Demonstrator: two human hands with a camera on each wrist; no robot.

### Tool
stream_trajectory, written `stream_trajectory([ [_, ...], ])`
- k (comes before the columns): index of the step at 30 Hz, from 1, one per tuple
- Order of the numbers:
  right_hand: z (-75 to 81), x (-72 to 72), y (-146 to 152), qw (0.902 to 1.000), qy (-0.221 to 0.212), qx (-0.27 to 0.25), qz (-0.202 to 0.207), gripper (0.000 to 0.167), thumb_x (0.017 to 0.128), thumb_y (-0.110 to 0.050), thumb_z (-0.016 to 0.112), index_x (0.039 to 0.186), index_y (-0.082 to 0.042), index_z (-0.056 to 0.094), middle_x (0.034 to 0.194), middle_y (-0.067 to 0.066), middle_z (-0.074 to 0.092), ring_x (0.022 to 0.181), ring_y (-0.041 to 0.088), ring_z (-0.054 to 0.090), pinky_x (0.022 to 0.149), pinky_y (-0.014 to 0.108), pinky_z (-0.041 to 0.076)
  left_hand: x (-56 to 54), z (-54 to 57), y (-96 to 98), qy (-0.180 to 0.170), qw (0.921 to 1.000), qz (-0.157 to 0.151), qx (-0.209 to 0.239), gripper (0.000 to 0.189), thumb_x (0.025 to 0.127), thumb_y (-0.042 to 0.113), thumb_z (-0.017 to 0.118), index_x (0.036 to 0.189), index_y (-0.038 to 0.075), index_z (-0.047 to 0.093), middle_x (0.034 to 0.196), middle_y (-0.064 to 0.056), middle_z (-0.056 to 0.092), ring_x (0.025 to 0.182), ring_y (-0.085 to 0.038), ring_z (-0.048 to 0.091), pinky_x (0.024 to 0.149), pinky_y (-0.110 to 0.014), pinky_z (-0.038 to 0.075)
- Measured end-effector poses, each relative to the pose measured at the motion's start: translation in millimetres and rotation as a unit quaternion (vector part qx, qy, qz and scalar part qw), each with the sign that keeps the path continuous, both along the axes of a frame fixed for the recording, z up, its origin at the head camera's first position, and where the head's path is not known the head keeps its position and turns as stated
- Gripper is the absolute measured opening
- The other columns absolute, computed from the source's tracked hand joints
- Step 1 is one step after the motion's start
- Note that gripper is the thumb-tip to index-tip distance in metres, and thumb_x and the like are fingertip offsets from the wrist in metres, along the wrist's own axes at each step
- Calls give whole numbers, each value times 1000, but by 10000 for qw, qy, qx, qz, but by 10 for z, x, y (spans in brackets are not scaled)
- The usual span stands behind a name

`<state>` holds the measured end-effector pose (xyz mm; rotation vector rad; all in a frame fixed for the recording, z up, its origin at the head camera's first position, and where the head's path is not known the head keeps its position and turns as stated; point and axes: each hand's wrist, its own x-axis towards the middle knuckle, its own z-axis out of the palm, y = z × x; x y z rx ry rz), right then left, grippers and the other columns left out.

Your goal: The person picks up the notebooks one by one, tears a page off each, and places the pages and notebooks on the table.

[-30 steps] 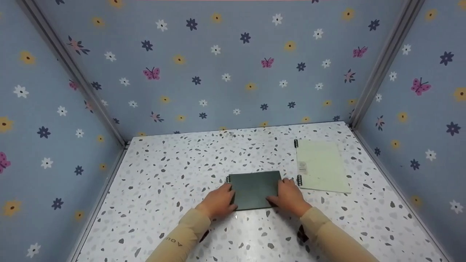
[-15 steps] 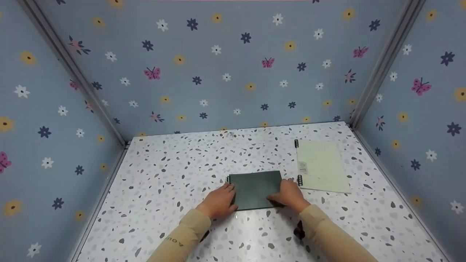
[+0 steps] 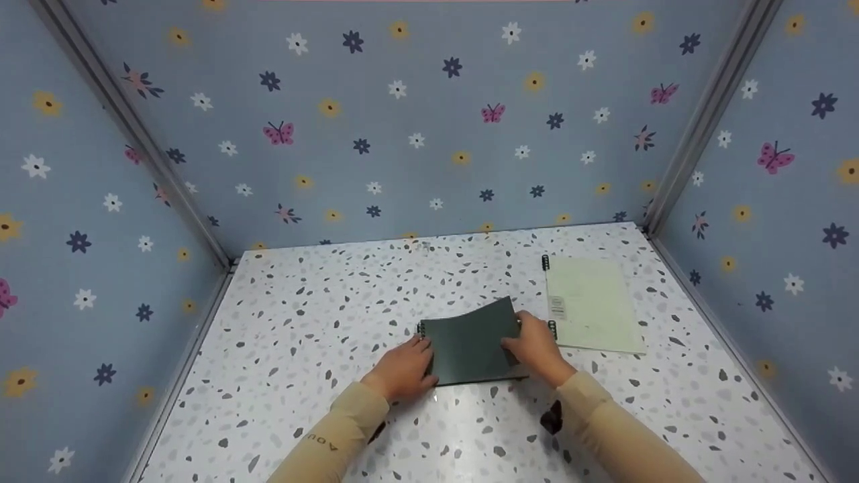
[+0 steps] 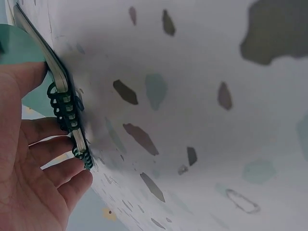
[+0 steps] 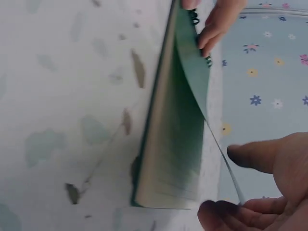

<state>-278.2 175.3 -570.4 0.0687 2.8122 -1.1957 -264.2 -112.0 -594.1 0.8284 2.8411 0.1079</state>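
A spiral notebook point(image 3: 463, 349) with a dark green cover lies on the speckled table, its black rings on the left. My left hand point(image 3: 402, 369) rests on the ringed side, fingers lying along the spiral binding point(image 4: 62, 108) and thumb on the near end. At the opposite side, my right hand point(image 3: 537, 345) holds the free edge of the front cover between thumb and fingers. That cover point(image 5: 190, 57) bends upward, and in the right wrist view the pale pages point(image 5: 168, 168) show beneath it.
To the right, close to my right hand, lies a second spiral notebook point(image 3: 594, 305), pale yellow-green with a small label point(image 3: 557, 308). Flower-patterned blue walls point(image 3: 429, 121) enclose the table point(image 3: 322, 302) at the back and both sides.
My right hand has raised the front cover's free edge off the pages and moved slightly up and away. My left hand stays at the spiral side.
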Motion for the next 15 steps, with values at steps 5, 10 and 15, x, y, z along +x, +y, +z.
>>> stream_trajectory([
  [5,156,-34,-24,9990,164,-402,-58,50,98,-1,75,145,7,61,127,27,74,111,35,75,93,50,67,-17,40,-9,116,9998,-130,9,63,107,40,66,152,-4,59,162,-22,55,154,-42,50,128,-49,44],
  [10,310,-76,-65,9905,256,-1344,-148,46,96,2,73,141,4,66,119,25,78,99,29,78,84,45,68,-74,195,4,165,9983,37,553,54,109,36,66,146,-2,64,155,-23,61,146,-41,58,122,-52,50],
  [15,448,-95,-163,9696,72,-2435,-233,45,95,1,74,140,1,68,118,22,80,92,20,79,82,35,67,-157,452,43,-81,9827,555,1763,48,112,32,60,146,-1,64,146,-21,68,137,-39,65,118,-55,53],
])
